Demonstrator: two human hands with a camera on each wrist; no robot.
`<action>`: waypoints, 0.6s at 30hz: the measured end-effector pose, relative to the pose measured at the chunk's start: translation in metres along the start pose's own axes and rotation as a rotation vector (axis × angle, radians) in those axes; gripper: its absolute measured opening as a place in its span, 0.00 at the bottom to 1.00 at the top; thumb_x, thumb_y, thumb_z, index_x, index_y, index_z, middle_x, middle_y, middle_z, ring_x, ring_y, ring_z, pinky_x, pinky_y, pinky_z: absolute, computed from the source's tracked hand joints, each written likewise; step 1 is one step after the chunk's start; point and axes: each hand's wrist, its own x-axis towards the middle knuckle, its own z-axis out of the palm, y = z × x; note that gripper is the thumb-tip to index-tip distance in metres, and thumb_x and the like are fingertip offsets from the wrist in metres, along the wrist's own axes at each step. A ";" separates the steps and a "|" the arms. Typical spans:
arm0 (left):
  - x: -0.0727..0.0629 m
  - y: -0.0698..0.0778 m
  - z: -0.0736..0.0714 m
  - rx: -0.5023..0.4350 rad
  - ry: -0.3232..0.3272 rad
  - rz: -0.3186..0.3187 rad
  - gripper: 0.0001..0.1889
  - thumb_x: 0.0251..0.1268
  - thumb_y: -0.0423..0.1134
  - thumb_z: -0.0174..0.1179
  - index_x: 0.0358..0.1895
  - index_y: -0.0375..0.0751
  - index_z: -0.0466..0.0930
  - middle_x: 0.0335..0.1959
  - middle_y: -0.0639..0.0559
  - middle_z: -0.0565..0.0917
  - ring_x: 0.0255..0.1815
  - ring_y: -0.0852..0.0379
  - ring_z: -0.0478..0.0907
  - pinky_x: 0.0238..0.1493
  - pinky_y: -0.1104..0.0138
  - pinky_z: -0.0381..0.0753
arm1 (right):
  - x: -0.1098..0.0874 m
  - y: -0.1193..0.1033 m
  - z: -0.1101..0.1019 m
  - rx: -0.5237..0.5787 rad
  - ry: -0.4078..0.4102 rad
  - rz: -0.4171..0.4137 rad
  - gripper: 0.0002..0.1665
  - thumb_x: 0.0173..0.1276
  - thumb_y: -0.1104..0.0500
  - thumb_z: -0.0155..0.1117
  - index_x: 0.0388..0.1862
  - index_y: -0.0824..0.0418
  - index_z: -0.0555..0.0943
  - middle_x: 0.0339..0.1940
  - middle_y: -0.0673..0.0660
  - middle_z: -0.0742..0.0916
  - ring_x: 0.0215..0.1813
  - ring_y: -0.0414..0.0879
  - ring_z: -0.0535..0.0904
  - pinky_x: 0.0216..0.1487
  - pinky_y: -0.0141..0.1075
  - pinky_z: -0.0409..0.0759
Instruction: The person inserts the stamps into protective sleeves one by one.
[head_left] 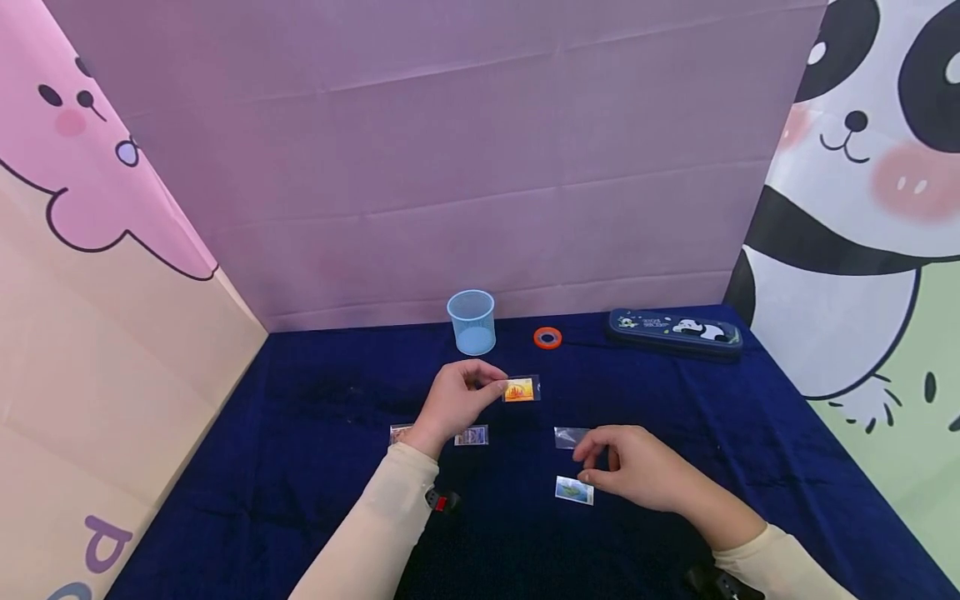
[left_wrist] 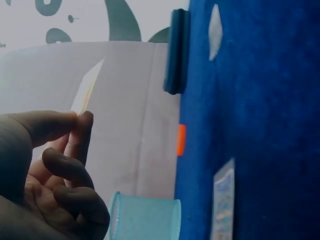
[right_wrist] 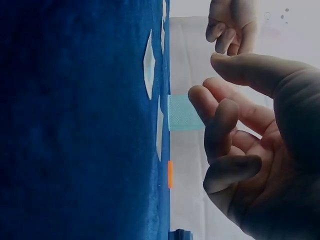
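Observation:
My left hand (head_left: 462,398) pinches a small yellow-orange stamp (head_left: 519,389) in a clear sleeve between thumb and index finger. In the left wrist view the stamp (left_wrist: 88,89) is seen nearly edge-on, raised above the cloth, with the other fingers curled. My right hand (head_left: 637,467) hovers with loosely bent fingers and a gap between thumb and fingertips, holding nothing. Close to it lie an empty-looking clear sleeve (head_left: 568,437) and a blue-green stamp (head_left: 574,490). Two more sleeved stamps lie near the left wrist: a purplish one (head_left: 472,436) and a reddish one (head_left: 400,432), partly hidden by the arm.
Toward the back of the dark blue cloth (head_left: 315,483) stand a light blue mesh cup (head_left: 472,323), a roll of orange-red tape (head_left: 547,337) and a navy panda pencil case (head_left: 673,333). A mauve cloth wall (head_left: 450,167) rises behind, with printed panels at both sides.

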 end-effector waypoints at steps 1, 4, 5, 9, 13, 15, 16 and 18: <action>0.000 -0.002 0.001 0.006 -0.005 -0.005 0.04 0.74 0.42 0.68 0.44 0.52 0.91 0.42 0.59 0.88 0.38 0.51 0.78 0.41 0.61 0.80 | 0.000 0.001 0.001 -0.005 -0.007 0.000 0.11 0.68 0.55 0.76 0.46 0.56 0.86 0.36 0.46 0.84 0.24 0.41 0.75 0.24 0.34 0.75; 0.000 -0.006 0.004 0.034 -0.018 -0.020 0.04 0.74 0.43 0.67 0.43 0.53 0.91 0.41 0.59 0.88 0.38 0.51 0.77 0.41 0.60 0.79 | 0.000 0.004 0.003 -0.020 -0.019 0.006 0.11 0.68 0.56 0.76 0.46 0.56 0.86 0.35 0.46 0.84 0.24 0.40 0.75 0.24 0.34 0.75; 0.000 -0.007 0.005 0.040 -0.022 -0.025 0.04 0.74 0.44 0.67 0.43 0.53 0.91 0.41 0.59 0.87 0.38 0.51 0.77 0.41 0.60 0.79 | 0.000 0.005 0.003 -0.029 -0.025 0.010 0.11 0.67 0.56 0.76 0.46 0.56 0.86 0.36 0.46 0.84 0.23 0.39 0.75 0.24 0.34 0.75; 0.001 -0.011 0.010 0.056 -0.046 -0.054 0.03 0.74 0.43 0.68 0.42 0.54 0.91 0.41 0.59 0.86 0.40 0.52 0.77 0.44 0.61 0.80 | 0.000 0.009 0.005 -0.068 -0.062 0.026 0.13 0.65 0.54 0.78 0.46 0.54 0.87 0.38 0.47 0.84 0.25 0.38 0.75 0.26 0.34 0.75; 0.003 -0.015 0.015 0.074 -0.081 -0.090 0.03 0.73 0.43 0.68 0.41 0.54 0.90 0.38 0.58 0.85 0.40 0.54 0.78 0.46 0.60 0.80 | 0.000 0.011 0.006 -0.096 -0.079 0.037 0.13 0.63 0.53 0.80 0.45 0.52 0.87 0.40 0.47 0.84 0.27 0.37 0.76 0.27 0.34 0.76; 0.003 -0.018 0.017 0.083 -0.100 -0.107 0.03 0.73 0.43 0.69 0.40 0.54 0.90 0.37 0.57 0.85 0.40 0.54 0.78 0.46 0.60 0.79 | 0.000 0.012 0.007 -0.100 -0.080 0.048 0.13 0.62 0.54 0.80 0.45 0.51 0.87 0.41 0.47 0.84 0.27 0.38 0.76 0.27 0.35 0.76; 0.003 -0.019 0.017 0.086 -0.110 -0.119 0.03 0.73 0.44 0.69 0.40 0.54 0.90 0.37 0.57 0.85 0.40 0.54 0.78 0.45 0.59 0.79 | 0.000 0.012 0.007 -0.101 -0.080 0.053 0.13 0.62 0.55 0.81 0.44 0.51 0.87 0.41 0.47 0.84 0.27 0.38 0.76 0.28 0.35 0.76; 0.003 -0.020 0.019 0.093 -0.125 -0.139 0.03 0.73 0.44 0.69 0.39 0.54 0.90 0.37 0.57 0.85 0.40 0.54 0.79 0.45 0.59 0.79 | 0.000 0.012 0.008 -0.103 -0.083 0.064 0.14 0.61 0.56 0.81 0.44 0.50 0.87 0.42 0.46 0.84 0.27 0.38 0.76 0.28 0.35 0.76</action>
